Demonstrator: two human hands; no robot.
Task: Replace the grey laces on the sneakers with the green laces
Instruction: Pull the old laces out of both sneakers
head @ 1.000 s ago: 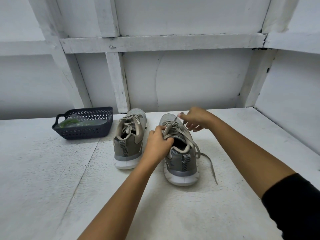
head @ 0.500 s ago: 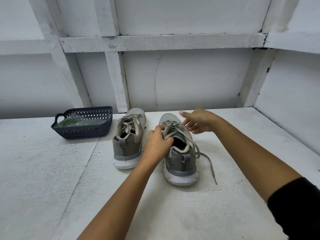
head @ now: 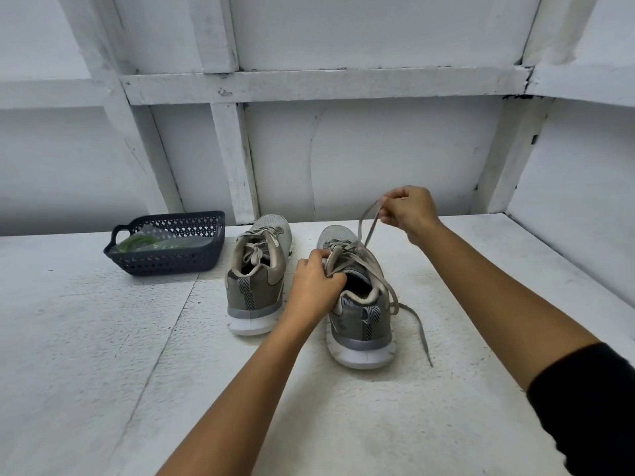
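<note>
White-painted boards back a rough white table [head: 103,372]. Far left, a dark basket [head: 165,264] holds the green laces [head: 137,241]. Beside it stands the left sneaker [head: 254,297], tied. The left hand [head: 314,286] grips the right sneaker [head: 360,324] at its eyelets, fingers curled. Further right, the right hand [head: 410,211] pinches the grey lace [head: 369,225], lifted above the toe; one end trails on the table.

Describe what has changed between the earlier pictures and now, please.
The right hand has risen from the right sneaker, up and to the right, pinching a strand of the grey lace and drawing it upward. The left hand still grips the same sneaker near its tongue. The left sneaker, still tied, and the basket with the green laces have not moved.
</note>
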